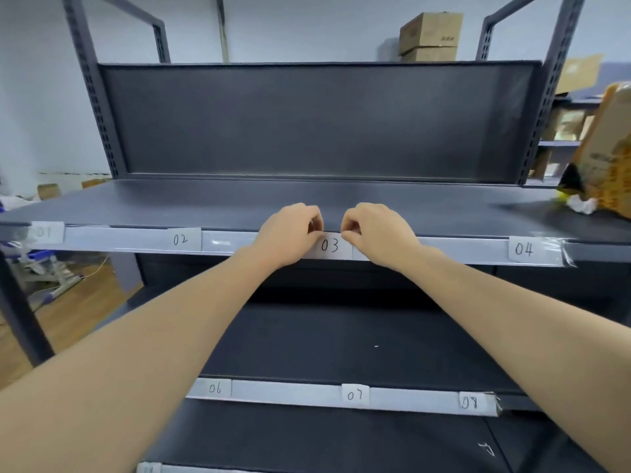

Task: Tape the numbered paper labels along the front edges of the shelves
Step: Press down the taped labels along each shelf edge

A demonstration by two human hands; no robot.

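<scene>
Grey shelving (307, 199): 01–04 up, 06–08 below. Left hand (290, 233) and right hand (375, 232) curled, pinching label 03 (329, 245) top corners; lowest edge unclear.

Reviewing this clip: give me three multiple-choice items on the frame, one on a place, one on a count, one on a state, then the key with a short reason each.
1. Which label do both hands meet at?
A. 01
B. 03
C. 08

2. How many numbered labels are readable on the upper shelf edge?
A. Two
B. Four
C. Six

3. How are the fingers held?
A. Spread flat
B. Curled, pinching at the label's top edge
C. Hanging away from the shelf

Key: B, the left hand and right hand flank label 03. B, the upper shelf edge carries 01, 02, 03 and 04. B, both hands' fingertips curl in at the label's top corners.
</scene>
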